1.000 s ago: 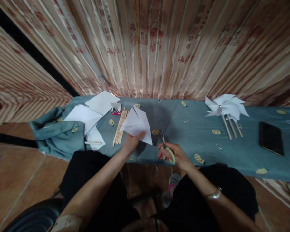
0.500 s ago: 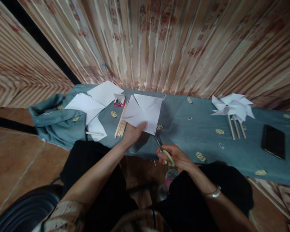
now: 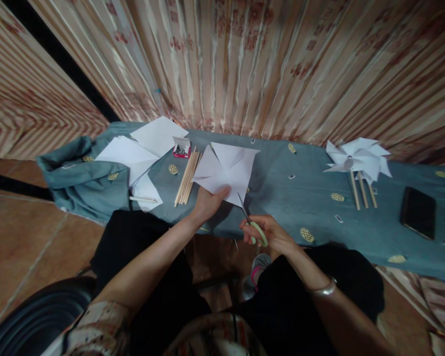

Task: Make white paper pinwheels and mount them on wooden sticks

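My left hand (image 3: pixel 206 205) pinches the near edge of a creased white paper square (image 3: pixel 226 168), held unfolded just above the blue-grey tablecloth (image 3: pixel 282 207). Its near corner meets the blades of green-handled scissors (image 3: pixel 252 226), which my right hand (image 3: pixel 269 232) grips by the handle. A metal bangle is on my right wrist. Both hands are closed on what they hold.
A bundle of wooden sticks (image 3: pixel 187 177) and a small pink box of pins (image 3: pixel 181 148) lie left of the paper, with loose white sheets (image 3: pixel 133 155) beyond. Finished white pinwheels (image 3: pixel 358 160) and a black phone (image 3: pixel 418 211) lie at the right. A striped curtain hangs behind.
The paper has opened from a folded shape into a flat creased square. The scissors have swung from lying flat toward the paper's near corner.
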The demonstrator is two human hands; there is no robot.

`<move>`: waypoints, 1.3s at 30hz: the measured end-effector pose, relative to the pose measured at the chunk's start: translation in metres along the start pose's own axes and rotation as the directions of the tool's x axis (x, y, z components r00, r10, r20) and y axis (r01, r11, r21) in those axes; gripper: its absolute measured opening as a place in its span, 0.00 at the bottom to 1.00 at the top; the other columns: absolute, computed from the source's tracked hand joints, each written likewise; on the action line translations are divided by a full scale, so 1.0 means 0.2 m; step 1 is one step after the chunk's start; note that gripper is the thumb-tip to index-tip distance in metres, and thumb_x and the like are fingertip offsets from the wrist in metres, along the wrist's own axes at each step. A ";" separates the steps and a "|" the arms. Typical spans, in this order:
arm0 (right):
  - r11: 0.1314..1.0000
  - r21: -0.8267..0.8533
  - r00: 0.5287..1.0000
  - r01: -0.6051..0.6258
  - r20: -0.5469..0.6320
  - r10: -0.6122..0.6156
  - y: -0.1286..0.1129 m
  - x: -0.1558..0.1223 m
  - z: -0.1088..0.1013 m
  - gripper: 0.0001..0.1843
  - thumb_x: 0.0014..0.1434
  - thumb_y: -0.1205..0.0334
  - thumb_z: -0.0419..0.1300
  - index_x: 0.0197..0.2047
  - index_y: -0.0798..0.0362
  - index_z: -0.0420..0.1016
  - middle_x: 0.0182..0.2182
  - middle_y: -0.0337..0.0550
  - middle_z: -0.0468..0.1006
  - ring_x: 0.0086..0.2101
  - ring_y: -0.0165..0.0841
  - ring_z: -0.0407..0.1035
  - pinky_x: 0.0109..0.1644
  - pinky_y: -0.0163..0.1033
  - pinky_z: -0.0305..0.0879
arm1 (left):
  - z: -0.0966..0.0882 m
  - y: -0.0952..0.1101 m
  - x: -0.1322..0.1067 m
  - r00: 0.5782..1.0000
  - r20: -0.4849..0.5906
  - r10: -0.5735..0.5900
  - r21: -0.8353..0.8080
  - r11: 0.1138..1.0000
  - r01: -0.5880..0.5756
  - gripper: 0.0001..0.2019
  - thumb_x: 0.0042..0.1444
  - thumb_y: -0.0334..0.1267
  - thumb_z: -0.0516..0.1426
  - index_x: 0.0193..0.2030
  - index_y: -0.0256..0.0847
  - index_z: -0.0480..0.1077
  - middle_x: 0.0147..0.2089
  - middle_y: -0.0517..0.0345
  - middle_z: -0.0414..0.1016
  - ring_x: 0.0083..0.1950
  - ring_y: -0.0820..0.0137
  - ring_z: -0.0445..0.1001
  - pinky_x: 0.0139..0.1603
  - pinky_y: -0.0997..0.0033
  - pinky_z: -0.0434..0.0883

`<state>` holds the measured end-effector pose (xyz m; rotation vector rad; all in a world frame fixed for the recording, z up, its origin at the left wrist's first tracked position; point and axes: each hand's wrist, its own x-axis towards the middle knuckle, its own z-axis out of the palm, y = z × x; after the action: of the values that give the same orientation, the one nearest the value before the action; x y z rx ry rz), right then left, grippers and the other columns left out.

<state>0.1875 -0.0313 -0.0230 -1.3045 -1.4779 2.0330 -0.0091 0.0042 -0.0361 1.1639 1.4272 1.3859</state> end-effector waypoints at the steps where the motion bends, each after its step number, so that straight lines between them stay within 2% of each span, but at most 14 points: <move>1: 1.000 0.006 1.000 -0.002 -0.003 0.002 0.00 0.00 0.00 0.25 0.47 0.41 0.66 0.34 0.57 0.76 0.20 0.39 0.76 0.20 0.25 0.66 0.20 0.29 0.57 | 0.00 0.00 0.00 1.000 0.000 0.001 -0.002 1.000 -0.001 0.19 0.47 0.39 0.62 0.47 0.37 0.71 0.44 0.48 0.79 0.49 0.59 0.75 0.54 0.56 0.70; 9: 1.000 -0.004 1.000 0.010 -0.003 -0.010 -0.02 -0.01 0.00 0.22 0.45 0.44 0.68 0.31 0.56 0.76 0.19 0.38 0.75 0.19 0.24 0.65 0.20 0.29 0.57 | -0.01 0.00 0.00 1.000 -0.001 -0.019 0.013 1.000 0.019 0.20 0.46 0.40 0.62 0.48 0.38 0.71 0.44 0.48 0.78 0.47 0.59 0.76 0.53 0.57 0.70; 21: 0.999 0.037 0.999 -0.031 -0.041 0.033 -0.02 0.00 0.02 0.24 0.40 0.43 0.71 0.29 0.56 0.75 0.17 0.36 0.73 0.18 0.24 0.64 0.21 0.30 0.57 | -0.01 0.00 0.01 0.999 -0.015 -0.043 -0.006 0.999 0.043 0.19 0.46 0.40 0.63 0.47 0.39 0.71 0.42 0.50 0.79 0.46 0.60 0.76 0.51 0.59 0.72; 29: 1.000 0.015 0.998 0.010 -0.056 -0.009 -0.02 0.00 0.01 0.24 0.43 0.42 0.69 0.30 0.56 0.75 0.19 0.38 0.74 0.19 0.24 0.65 0.21 0.30 0.57 | 0.02 0.01 -0.03 0.997 0.015 -0.073 -0.033 0.997 0.074 0.21 0.45 0.40 0.63 0.48 0.36 0.70 0.44 0.49 0.78 0.46 0.61 0.75 0.52 0.58 0.71; 34: 0.999 0.037 0.999 0.001 -0.051 0.001 -0.03 -0.01 0.02 0.23 0.42 0.43 0.70 0.30 0.55 0.75 0.18 0.37 0.74 0.19 0.24 0.64 0.21 0.30 0.57 | 0.01 0.02 -0.03 0.998 0.007 -0.066 -0.001 0.998 0.066 0.21 0.45 0.38 0.63 0.48 0.36 0.70 0.44 0.48 0.78 0.48 0.61 0.75 0.54 0.59 0.70; 39: 0.999 0.049 0.998 -0.017 -0.064 0.021 -0.03 0.00 0.02 0.23 0.39 0.44 0.71 0.28 0.56 0.76 0.17 0.36 0.73 0.18 0.24 0.63 0.21 0.30 0.58 | 0.01 0.02 -0.03 0.997 0.005 -0.079 -0.036 0.996 0.079 0.20 0.45 0.38 0.63 0.46 0.35 0.71 0.43 0.48 0.78 0.46 0.62 0.75 0.52 0.59 0.71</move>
<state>0.1827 -0.0318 -0.0173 -1.3567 -1.3840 2.0058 -0.0051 -0.0003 -0.0329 1.0748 1.4251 1.3488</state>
